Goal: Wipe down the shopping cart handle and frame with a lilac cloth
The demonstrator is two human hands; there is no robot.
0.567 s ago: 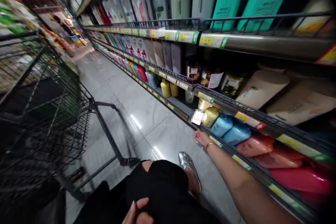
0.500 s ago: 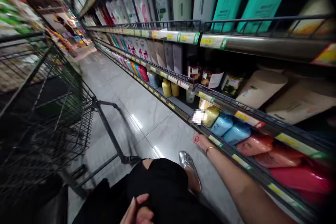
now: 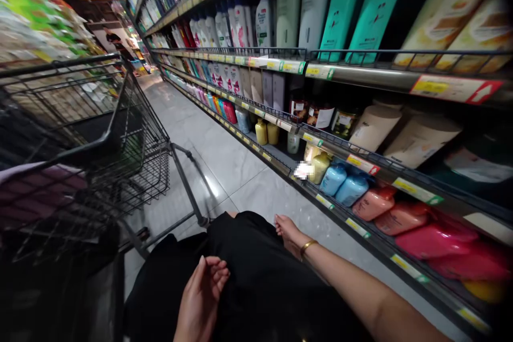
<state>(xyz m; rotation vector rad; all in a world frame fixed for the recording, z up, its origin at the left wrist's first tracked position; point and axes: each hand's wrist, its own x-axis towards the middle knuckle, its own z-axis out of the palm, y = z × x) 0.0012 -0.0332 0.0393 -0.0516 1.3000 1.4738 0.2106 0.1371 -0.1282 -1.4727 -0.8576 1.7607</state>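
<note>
Above my dark clothing, my left hand (image 3: 203, 291) has its palm turned inward and its fingers loosely bent. The thumb stands apart from them, and the hand holds nothing. My right hand (image 3: 289, 234), with a gold bracelet (image 3: 308, 248) at its wrist, is curled beside my knee. I see nothing in it, and it touches no bottle. Nearest to it on the bottom shelf are a yellow bottle (image 3: 320, 166), blue bottles (image 3: 333, 179) and coral bottles (image 3: 373, 204). A small pixelated bright patch lies at that shelf's edge.
A wire shopping cart (image 3: 148, 171) stands close on my left, with a lilac item (image 3: 40, 187) in it. Shelves of shampoo bottles (image 3: 263, 21) run along the right. Grey floor tiles (image 3: 224, 144) lie between. A person (image 3: 116, 43) is far down the aisle.
My right hand has drawn back from the bottom shelf's edge toward my knee. My left hand has risen further into view. The view has shifted, showing more of the cart and upper shelves.
</note>
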